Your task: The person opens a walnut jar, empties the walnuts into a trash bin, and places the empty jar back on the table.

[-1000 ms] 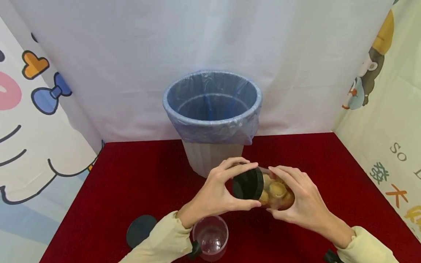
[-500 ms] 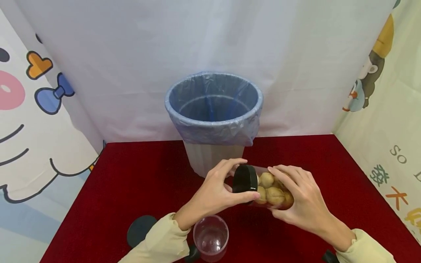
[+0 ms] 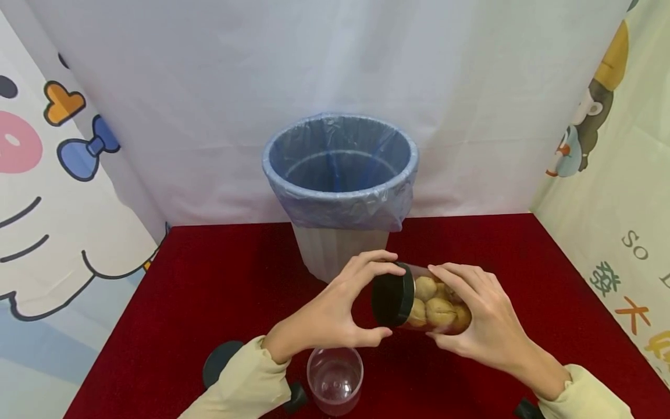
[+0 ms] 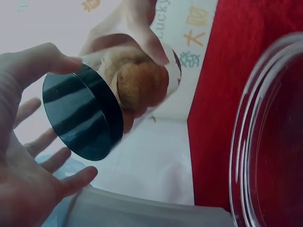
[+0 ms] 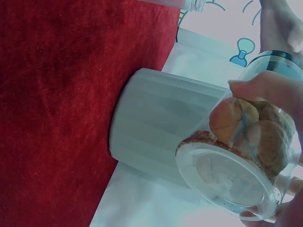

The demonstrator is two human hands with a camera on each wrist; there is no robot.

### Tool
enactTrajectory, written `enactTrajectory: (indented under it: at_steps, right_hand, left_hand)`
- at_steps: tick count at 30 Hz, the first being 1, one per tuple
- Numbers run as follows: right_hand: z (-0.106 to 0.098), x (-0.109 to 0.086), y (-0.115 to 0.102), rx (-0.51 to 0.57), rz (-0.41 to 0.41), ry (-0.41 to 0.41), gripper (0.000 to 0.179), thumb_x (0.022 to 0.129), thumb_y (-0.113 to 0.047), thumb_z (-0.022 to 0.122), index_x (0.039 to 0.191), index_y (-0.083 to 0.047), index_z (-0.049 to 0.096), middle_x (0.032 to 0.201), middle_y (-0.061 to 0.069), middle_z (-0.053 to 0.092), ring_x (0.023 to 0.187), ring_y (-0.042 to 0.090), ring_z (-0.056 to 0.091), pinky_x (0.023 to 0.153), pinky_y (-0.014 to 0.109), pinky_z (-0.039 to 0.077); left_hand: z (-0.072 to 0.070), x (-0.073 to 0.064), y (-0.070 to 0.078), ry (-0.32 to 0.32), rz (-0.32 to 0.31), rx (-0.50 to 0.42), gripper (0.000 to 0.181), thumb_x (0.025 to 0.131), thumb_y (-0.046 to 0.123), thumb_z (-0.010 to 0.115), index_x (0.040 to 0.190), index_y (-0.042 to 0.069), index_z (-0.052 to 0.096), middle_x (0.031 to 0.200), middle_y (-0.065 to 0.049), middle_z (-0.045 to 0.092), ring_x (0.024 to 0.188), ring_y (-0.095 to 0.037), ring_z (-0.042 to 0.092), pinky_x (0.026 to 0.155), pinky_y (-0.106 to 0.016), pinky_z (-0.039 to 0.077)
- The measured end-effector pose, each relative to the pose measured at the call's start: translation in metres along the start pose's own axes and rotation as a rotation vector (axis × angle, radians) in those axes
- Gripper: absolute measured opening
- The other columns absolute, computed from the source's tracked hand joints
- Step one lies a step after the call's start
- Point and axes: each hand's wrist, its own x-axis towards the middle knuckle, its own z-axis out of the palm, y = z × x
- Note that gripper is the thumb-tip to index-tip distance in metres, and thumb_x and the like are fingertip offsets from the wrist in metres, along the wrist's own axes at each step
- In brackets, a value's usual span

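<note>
My right hand (image 3: 484, 317) grips a clear plastic jar (image 3: 437, 308) around its body and holds it tilted on its side above the table. Round tan-brown pieces, possibly walnuts, fill much of the jar. Its black lid (image 3: 392, 295) is on and faces left. My left hand (image 3: 335, 308) is spread around the lid, thumb and fingers apart; in the left wrist view its fingers (image 4: 78, 182) are extended beneath the lid. Below the left hand stands an open clear container (image 3: 335, 378). A dark round disc (image 3: 218, 364), like a lid, lies left of it, partly covered by my sleeve.
A white bin (image 3: 340, 247) lined with a blue plastic bag (image 3: 345, 209) stands behind the hands. Red cloth (image 3: 235, 279) covers the table. A white curtain (image 3: 220, 116) hangs at the back, and printed sheets border both sides.
My left fingers and thumb have loosened from the lid and spread, after shifting around it. The lid shows more fully now. The right hand keeps its grip on the jar.
</note>
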Motion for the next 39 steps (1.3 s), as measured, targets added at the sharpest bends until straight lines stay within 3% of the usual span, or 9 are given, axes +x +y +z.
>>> enactTrajectory:
  at_steps: [7,14,20,27,33,39]
  right_hand:
    - [0.0,0.001,0.0,0.016,-0.001,-0.013,0.094,0.043,-0.025,0.088,0.13,-0.01,0.056,0.121,0.006,0.056,0.106,0.021,0.05,0.083,0.038,0.034]
    - [0.0,0.001,-0.001,0.021,0.001,-0.009,0.093,0.043,-0.024,0.088,0.129,-0.009,0.057,0.121,0.006,0.056,0.105,0.021,0.05,0.082,0.038,0.034]
    - [0.0,0.002,-0.001,0.02,-0.001,-0.006,0.092,0.043,-0.025,0.088,0.128,-0.009,0.057,0.121,0.006,0.056,0.105,0.021,0.05,0.082,0.038,0.034]
    - [0.001,0.002,-0.002,0.014,-0.011,0.001,0.092,0.042,-0.025,0.088,0.127,-0.007,0.058,0.12,0.007,0.057,0.105,0.021,0.05,0.082,0.037,0.033]
    - [0.0,0.002,-0.004,0.013,-0.007,0.0,0.092,0.041,-0.024,0.088,0.127,-0.007,0.058,0.12,0.007,0.057,0.104,0.021,0.05,0.082,0.037,0.033]
    - [0.0,0.002,-0.004,0.024,-0.004,0.004,0.092,0.042,-0.024,0.088,0.128,-0.008,0.057,0.12,0.007,0.057,0.104,0.021,0.051,0.082,0.037,0.033]
  left_hand:
    - [-0.002,0.0,-0.005,-0.015,0.038,-0.006,0.077,0.067,0.01,0.083,0.133,0.023,0.045,0.147,0.004,0.027,0.135,-0.016,0.025,0.102,-0.041,0.037]
    - [-0.002,0.001,-0.008,0.028,0.045,-0.01,0.075,0.071,0.021,0.082,0.135,0.02,0.044,0.142,0.0,0.034,0.128,-0.017,0.035,0.096,-0.036,0.042]
    - [-0.001,0.002,-0.01,0.074,0.024,-0.008,0.074,0.073,0.027,0.081,0.137,0.021,0.044,0.132,-0.002,0.042,0.114,-0.017,0.048,0.082,-0.028,0.05]
    - [0.003,0.0,-0.011,0.121,-0.037,0.026,0.072,0.073,0.033,0.08,0.135,0.024,0.045,0.124,0.001,0.047,0.099,-0.016,0.051,0.073,-0.025,0.051]
    - [0.004,0.0,-0.008,0.141,-0.074,0.061,0.074,0.074,0.037,0.079,0.137,0.027,0.042,0.124,0.004,0.047,0.104,-0.012,0.049,0.079,-0.027,0.049]
    - [-0.002,-0.003,-0.004,0.094,-0.046,-0.025,0.077,0.074,0.03,0.081,0.139,0.03,0.039,0.137,0.01,0.036,0.122,-0.009,0.041,0.098,-0.03,0.041]
